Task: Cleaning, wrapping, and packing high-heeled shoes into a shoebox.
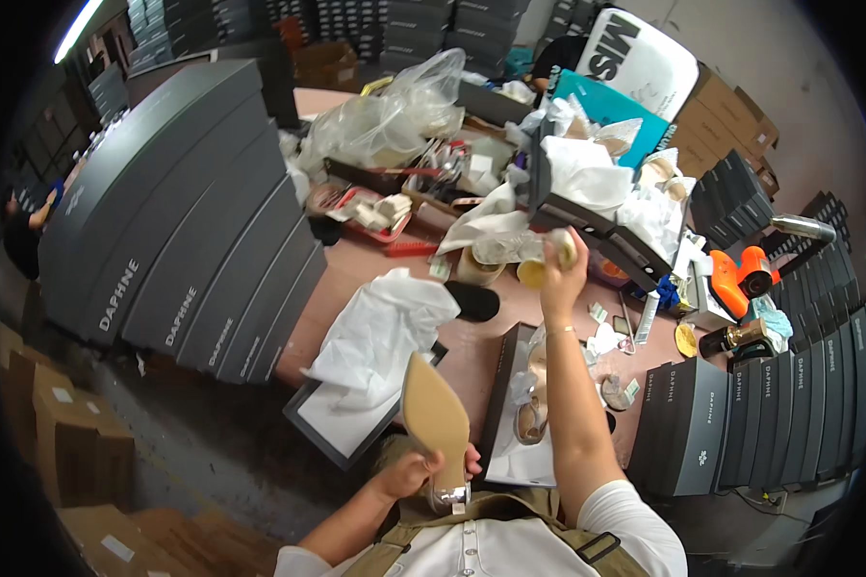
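Note:
My left hand [416, 473] is closed around the waist of a pointed shoe [436, 404], turned so its beige sole faces up. A clear strap or heel part with a small tag shows at its lower end. My right hand [564, 279] reaches far forward over the table, its fingers closed on a small round, pale yellow-white thing [567, 249] whose kind I cannot make out. Beside that hand is a yellow round pad or lid [531, 274]. Between my arms an open dark shoebox [502, 404] holds another shoe [529, 421] on white paper.
A shoebox tray [303, 409] with crumpled white tissue [385, 332] lies at the table's front left. Grey shoebox stacks rise at left [183, 212] and right [741, 423]. An orange heat gun [739, 274] and a tape dispenser or metal tool [738, 338] sit at right.

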Tool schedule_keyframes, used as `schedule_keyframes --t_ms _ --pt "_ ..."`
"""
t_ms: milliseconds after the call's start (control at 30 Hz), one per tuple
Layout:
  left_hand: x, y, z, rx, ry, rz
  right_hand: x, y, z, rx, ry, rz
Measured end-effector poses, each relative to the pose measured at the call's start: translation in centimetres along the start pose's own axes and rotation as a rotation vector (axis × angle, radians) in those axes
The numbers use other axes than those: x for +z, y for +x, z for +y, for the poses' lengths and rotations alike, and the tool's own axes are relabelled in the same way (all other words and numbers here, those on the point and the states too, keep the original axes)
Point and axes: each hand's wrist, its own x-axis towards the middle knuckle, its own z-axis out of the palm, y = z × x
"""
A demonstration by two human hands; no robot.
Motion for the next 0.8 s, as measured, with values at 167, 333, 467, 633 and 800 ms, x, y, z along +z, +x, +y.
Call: schedule_keyframes --t_ms 167,333,467,633,800 --pt "0.1 0.6 1.8 0.061 0.047 0.003 2.4 -0.8 1.2 -0.316 -0.472 -0.448" --pt "1.0 -0.3 2.3 0.004 0.142 0.017 -3.1 -2.6 -7.0 -0.384 -0.384 -0.567" --pt "1.5 -0.9 0.1 -0.114 -0.033 0.047 -11.6 -12.9 -15.0 -0.158 -0.228 -0.806" --pt "4.5 -1.3 -1.7 -0.316 0.167 0.022 -14.7 -17.9 -18.8 -0.380 -0.219 -0.852" --pt "7.2 -2.0 -2.6 -0.317 0.255 -0.009 -16.2 -18.0 -19.3 -0.150 -0.220 -0.823"
